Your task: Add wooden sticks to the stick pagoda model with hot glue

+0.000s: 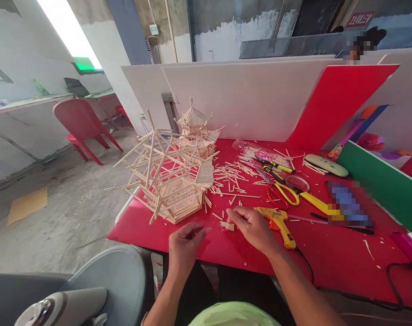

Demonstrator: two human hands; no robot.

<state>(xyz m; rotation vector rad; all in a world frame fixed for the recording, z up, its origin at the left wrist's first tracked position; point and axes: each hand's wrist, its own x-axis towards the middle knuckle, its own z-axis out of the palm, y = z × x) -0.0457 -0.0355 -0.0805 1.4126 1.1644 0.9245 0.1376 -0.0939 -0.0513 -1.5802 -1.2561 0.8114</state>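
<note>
My left hand [185,242] hovers over the red table [328,258], its fingers curled together in a loose pinch; what it holds, if anything, is too small to see. My right hand [248,224] is closed in a pinch on a small glued bundle of short wooden sticks [227,225] that rests at the table surface. Just beyond the hands stands a large open-frame wooden stick model [168,181]. Behind it is a smaller stick pagoda [194,124]. Loose sticks [231,176] lie scattered between model and tools.
A yellow glue gun [280,224] lies right of my right hand, its cord running off the front edge. Yellow-handled scissors [287,192], pliers [275,167], a utility knife and a plastic bag sit further right. White and red boards stand behind. A red chair [81,124] stands on the floor at left.
</note>
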